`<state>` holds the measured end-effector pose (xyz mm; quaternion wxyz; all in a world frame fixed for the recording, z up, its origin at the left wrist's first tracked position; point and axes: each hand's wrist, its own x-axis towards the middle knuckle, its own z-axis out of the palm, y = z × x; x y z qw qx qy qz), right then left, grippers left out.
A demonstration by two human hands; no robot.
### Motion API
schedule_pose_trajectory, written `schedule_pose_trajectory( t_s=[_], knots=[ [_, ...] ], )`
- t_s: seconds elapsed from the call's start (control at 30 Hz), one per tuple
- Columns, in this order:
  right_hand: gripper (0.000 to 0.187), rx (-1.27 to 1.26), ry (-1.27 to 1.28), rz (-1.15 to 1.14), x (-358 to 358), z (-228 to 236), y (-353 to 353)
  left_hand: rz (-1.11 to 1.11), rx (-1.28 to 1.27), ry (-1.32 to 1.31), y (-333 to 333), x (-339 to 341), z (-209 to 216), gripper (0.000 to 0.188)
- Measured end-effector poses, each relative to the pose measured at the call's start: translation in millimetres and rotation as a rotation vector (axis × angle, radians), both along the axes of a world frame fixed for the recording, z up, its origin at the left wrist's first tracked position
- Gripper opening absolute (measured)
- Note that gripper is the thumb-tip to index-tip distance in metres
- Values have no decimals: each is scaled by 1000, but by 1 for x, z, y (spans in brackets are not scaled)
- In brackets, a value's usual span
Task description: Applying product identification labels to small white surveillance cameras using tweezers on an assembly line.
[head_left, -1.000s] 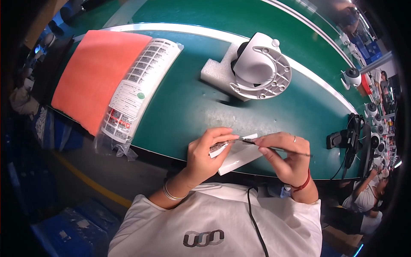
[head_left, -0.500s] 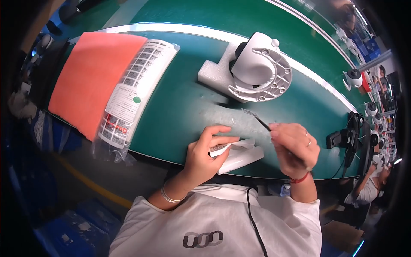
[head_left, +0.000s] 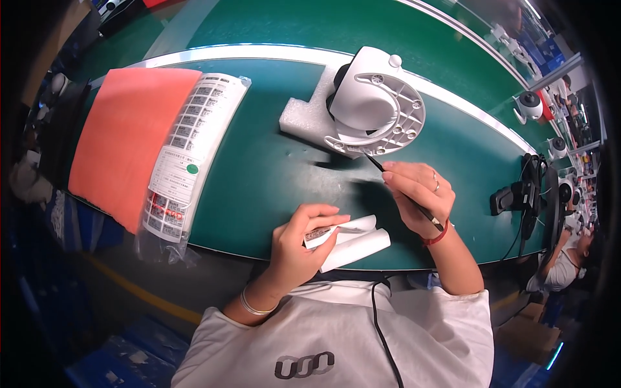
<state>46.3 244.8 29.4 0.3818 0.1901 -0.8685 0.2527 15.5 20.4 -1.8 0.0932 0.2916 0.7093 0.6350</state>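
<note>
My left hand (head_left: 299, 240) is closed around a curled white label sheet (head_left: 358, 247), with small printed labels showing by the fingers. In my right hand (head_left: 422, 193) is a pair of black tweezers (head_left: 376, 163), pinched between thumb and fingers. Their tips reach the near rim of the round ribbed base on a white security camera (head_left: 365, 103). A small label seems to lie at that rim, but its edges are hard to make out. The camera rests tilted on a white foam block (head_left: 299, 120), its base facing right and toward me.
An orange foam sheet (head_left: 132, 129) and a bagged stack of printed label sheets (head_left: 187, 155) lie at the left. Black adapters with cables (head_left: 517, 194) sit at the right. More white cameras (head_left: 529, 105) stand beyond, and another person (head_left: 559, 265) is at far right.
My right hand has moved up and left, bringing the tweezers and the small label at their tips to the camera base. My left hand still holds the label sheet. The view has shifted slightly.
</note>
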Motion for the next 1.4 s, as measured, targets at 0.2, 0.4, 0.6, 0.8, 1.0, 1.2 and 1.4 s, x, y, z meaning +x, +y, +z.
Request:
schedule_pose_trajectory(
  t_s=[0.2,0.4,0.6,0.8,1.0,1.2,1.4],
  knots=[
    [28,-17,-14,1,-3,-1,2,-13,-9,-17,-1,0,1,29],
    [26,-48,-59,7,-5,-4,1,-16,-3,-21,-1,-1,0,28],
    [19,-342,-208,-81,1,-7,-4,-20,-7,-32,0,-1,1,28],
    [24,-1015,-518,-24,11,-10,-10,-18,4,-42,-1,0,-3,27],
    [16,-545,-324,-17,12,-9,-7,-18,2,-25,0,0,-5,28],
    [20,-561,-268,88,18,15,-3,-18,37,-17,-1,-1,-4,26],
    [25,61,-77,120,6,25,6,-4,49,-20,0,-1,-5,26]
  ],
)
